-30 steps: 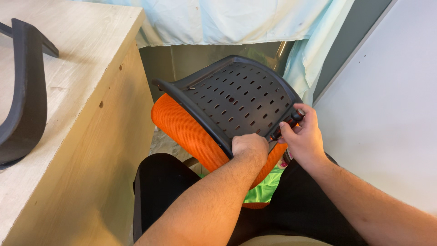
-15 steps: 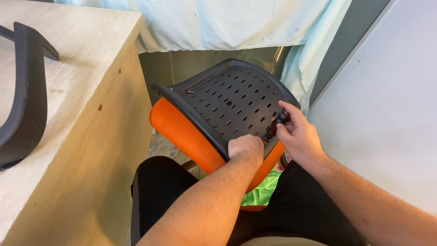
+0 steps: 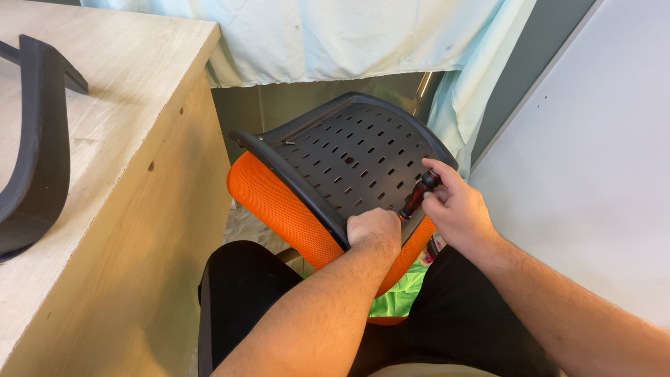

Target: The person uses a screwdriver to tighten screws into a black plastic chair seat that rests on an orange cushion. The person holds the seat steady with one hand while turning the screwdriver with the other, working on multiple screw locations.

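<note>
Pale drop cloth [image 3: 335, 42] backdrop, wooden bench [image 3: 118, 174] at left. Item: my right hand [image 3: 457, 213], fingers curled round a red-and-black screwdriver [image 3: 417, 197], tip on the perforated black chair-seat underside [image 3: 349, 157], which lies tilted across my lap. My left hand [image 3: 375, 230], fisted over the seat's near rim, clamps it. Best kept square to the screw, I judge, pressing straight down. Orange cushion [image 3: 279, 209] beneath; black armrest [image 3: 35, 160] on bench.

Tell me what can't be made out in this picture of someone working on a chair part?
- Screwdriver tip: hidden in the head view behind the left hand.
- Any screw being driven: covered by that hand.
- Right hand fingertips: wrapped round the handle.
- Curved black armrest: cut off by the left edge.
- Green item under the orange-padded seat back: mostly covered.
</note>
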